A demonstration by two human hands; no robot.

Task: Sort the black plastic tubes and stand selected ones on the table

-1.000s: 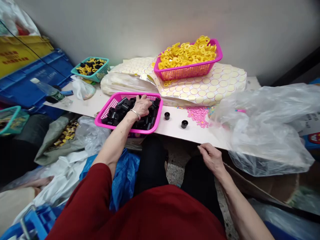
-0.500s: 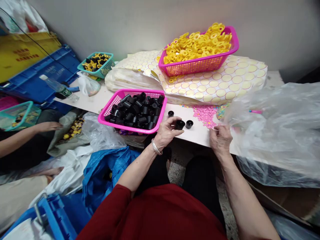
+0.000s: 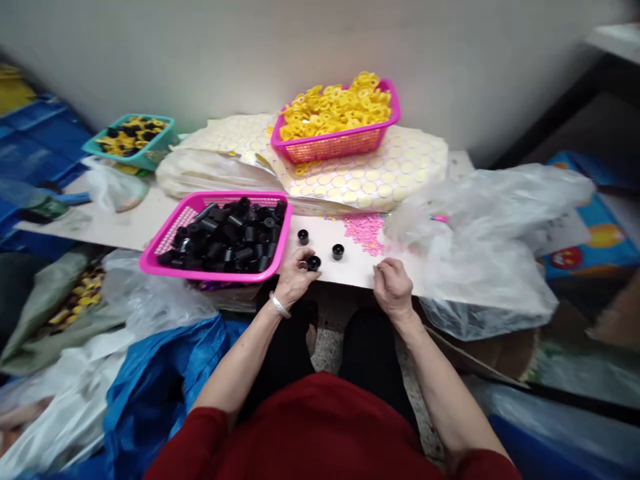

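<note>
My left hand is closed around a small round black plastic cap, hollow side up, at the table's front edge. Two similar caps stand upright on the table: one just beyond my left fingers, another between my hands. My right hand is at the table edge, thumb and fingertips pressed together; whatever they hold, if anything, is too small to make out. Just beyond it lies a spread of tiny pink beads. A pink basket heaped with black cylindrical parts stands left of my left hand.
Behind, a second pink basket full of yellow rings rests on sheets printed with circles. A teal basket stands back left. Clear plastic bags cover the right side. Blue sacking lies low on the left.
My view has swung to the right. My left hand has drawn the held cap toward the table edge, away from the cap between my hands. The right hand stays pinched beside the beads.
</note>
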